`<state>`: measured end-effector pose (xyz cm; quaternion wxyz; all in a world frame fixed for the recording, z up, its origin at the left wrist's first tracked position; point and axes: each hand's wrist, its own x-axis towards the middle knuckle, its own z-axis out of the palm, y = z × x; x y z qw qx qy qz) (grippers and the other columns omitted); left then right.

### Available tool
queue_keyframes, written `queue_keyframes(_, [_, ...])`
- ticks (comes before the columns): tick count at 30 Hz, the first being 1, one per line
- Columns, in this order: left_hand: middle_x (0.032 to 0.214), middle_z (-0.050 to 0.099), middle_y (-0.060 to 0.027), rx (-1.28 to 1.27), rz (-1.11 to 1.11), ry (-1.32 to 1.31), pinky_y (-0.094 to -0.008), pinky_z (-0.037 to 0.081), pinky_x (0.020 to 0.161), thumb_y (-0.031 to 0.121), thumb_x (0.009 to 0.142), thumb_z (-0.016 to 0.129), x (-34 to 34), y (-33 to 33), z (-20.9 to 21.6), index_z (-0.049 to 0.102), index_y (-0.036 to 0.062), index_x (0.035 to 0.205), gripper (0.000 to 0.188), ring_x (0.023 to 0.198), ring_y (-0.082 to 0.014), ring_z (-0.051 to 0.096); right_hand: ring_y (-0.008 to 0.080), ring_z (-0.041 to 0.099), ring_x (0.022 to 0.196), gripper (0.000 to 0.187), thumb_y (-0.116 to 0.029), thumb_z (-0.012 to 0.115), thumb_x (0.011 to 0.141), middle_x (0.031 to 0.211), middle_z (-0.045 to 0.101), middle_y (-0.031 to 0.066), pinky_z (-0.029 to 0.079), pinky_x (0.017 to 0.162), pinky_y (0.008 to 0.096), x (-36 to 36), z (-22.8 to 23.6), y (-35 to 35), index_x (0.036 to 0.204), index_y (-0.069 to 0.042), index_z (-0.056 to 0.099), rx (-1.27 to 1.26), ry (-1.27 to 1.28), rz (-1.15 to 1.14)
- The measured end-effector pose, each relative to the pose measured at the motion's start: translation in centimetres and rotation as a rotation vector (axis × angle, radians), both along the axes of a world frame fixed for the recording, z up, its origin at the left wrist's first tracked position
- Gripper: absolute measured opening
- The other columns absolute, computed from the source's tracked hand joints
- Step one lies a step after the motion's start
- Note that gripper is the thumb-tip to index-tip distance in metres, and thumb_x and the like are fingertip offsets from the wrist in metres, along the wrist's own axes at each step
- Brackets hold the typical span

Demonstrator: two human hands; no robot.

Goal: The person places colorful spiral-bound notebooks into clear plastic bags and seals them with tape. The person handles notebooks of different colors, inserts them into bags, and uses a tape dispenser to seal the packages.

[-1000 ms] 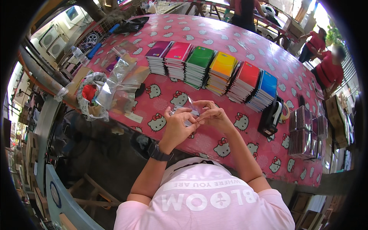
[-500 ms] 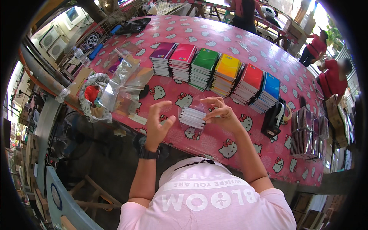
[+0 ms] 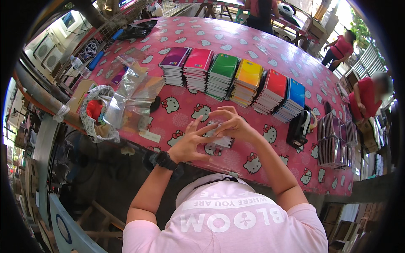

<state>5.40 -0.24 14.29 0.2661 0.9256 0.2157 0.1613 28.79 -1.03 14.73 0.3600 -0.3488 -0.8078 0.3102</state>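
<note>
On the pink patterned tabletop in front of me lies a small stack of spiral notebooks (image 3: 227, 141), white page edges showing, in a clear plastic sleeve. My left hand (image 3: 190, 144), with a black watch at the wrist, reaches over its left side with fingers and thumb spread. From the right, my right hand (image 3: 234, 127) bends over the top of the stack, its fingers curled on the clear plastic. Both hands partly hide the stack, and their fingertips nearly meet. Beyond them stand piles of spiral notebooks (image 3: 222, 69) in purple, pink, green, yellow, red and blue.
A black tape dispenser (image 3: 298, 130) stands right of the piles, near wrapped notebook bundles (image 3: 330, 139). Loose clear plastic sleeves (image 3: 134, 95) and a cloth-lined basket (image 3: 100, 126) are at left. Two people in red (image 3: 363, 98) and another person (image 3: 260, 17) are farther off.
My left hand has moved right and down onto the notebook stack, from held up beside it. My right hand has shifted slightly left and now covers more of the stack.
</note>
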Motion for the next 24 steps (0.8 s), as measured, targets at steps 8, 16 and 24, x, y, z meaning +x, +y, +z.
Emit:
queue_keyframes(8, [0.148, 0.025, -0.0044, -0.094, -0.07, -0.029, -0.0581, 0.006, 0.108, 0.044, 0.06, 0.078, -0.4, 1.0, -1.5, 0.059, 0.0284, 0.122, 0.067, 0.137, -0.0424, 0.0, 0.0302, 0.026, 0.129, 0.018, -0.017, 0.076, 0.065, 0.135, 0.043, -0.0003, 0.024, 0.102, 0.0482, -0.9, -1.9, 1.1, 0.082, -0.023, 0.072, 0.054, -0.127, -0.105])
queue_keyframes(16, [0.151, 0.013, -0.0132, -0.061, -0.136, -0.188, -0.0537, 0.003, 0.109, 0.041, 0.06, 0.079, 0.1, 1.5, -1.8, 0.06, 0.0255, 0.12, 0.065, 0.138, -0.0401, 0.0, 0.0326, 0.027, 0.129, 0.071, -0.03, 0.083, 0.055, 0.133, 0.042, 0.0113, 0.021, 0.102, 0.0511, -3.1, 0.0, 1.0, 0.115, -0.016, 0.048, 0.115, -0.245, -0.44])
queue_keyframes(24, [0.13, 0.048, -0.0152, -0.576, 0.152, -0.434, -0.0386, 0.029, 0.103, 0.042, 0.07, 0.074, 0.0, 5.2, -3.4, 0.056, 0.0029, 0.12, 0.066, 0.125, -0.0227, 0.039, 0.015, 0.059, 0.084, 0.038, -0.018, 0.072, 0.077, 0.091, 0.062, 0.0082, 0.048, 0.072, 0.029, 1.4, -1.8, -2.9, 0.107, -0.001, 0.057, -0.533, 0.271, -0.751])
